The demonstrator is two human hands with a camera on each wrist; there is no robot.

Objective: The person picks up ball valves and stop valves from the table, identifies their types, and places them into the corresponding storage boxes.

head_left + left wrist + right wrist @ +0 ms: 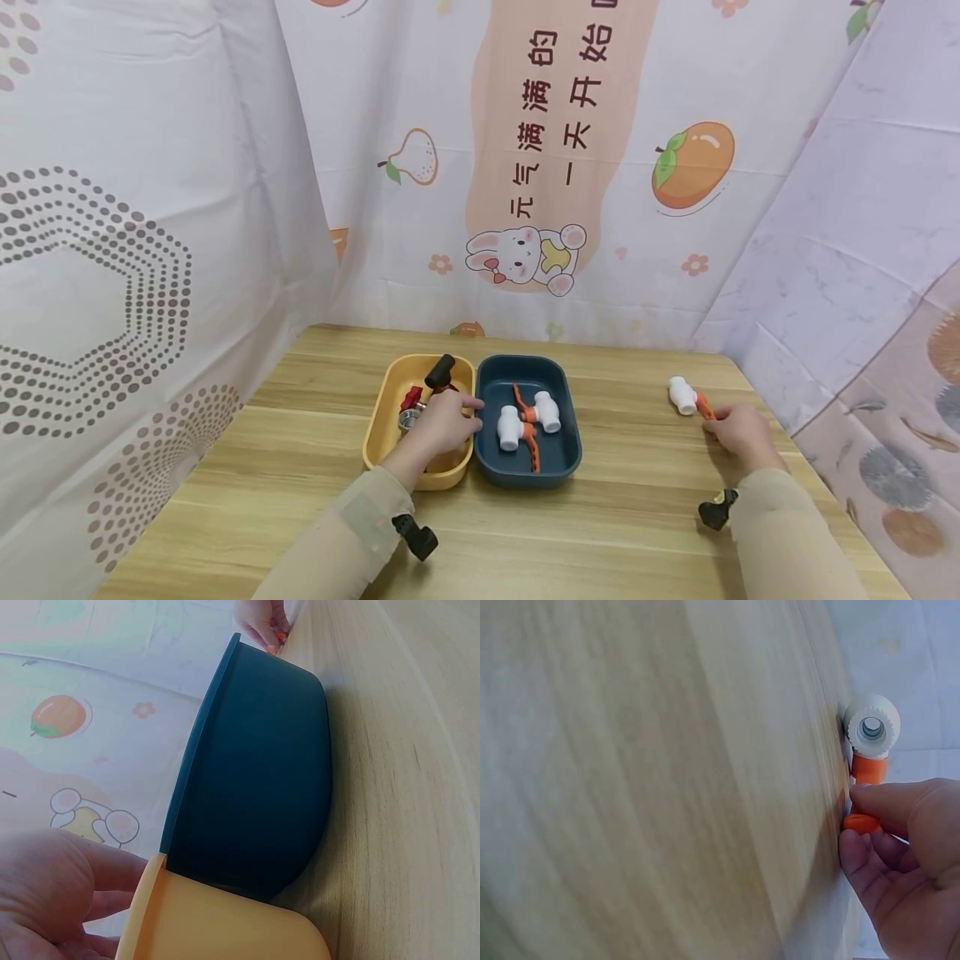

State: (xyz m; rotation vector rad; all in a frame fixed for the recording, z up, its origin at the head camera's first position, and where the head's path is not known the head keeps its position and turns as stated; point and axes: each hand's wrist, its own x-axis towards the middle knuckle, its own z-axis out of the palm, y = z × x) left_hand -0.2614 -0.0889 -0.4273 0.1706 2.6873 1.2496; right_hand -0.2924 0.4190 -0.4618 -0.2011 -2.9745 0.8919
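On the right of the table, a white ball valve (pixel 682 396) with an orange handle lies on the wood. My right hand (pixel 742 433) pinches that handle (pixel 862 823) between thumb and fingers, as the right wrist view shows. My left hand (pixel 446 425) is over the yellow bin (pixel 382 433), its fingers reaching to the rim shared with the dark blue bin (pixel 487 467). Nothing shows between the left fingers. Two more white valves (pixel 510 429) with orange handles lie inside the blue bin. A red-handled metal valve (pixel 411 398) and a black-ended piece (pixel 440 371) sit in the yellow bin, partly hidden by my left hand.
Both bins stand side by side on the wooden table (pixel 630 517), left of its middle. A printed curtain (pixel 600 250) hangs behind the table's far edge, with more cloth along both sides.
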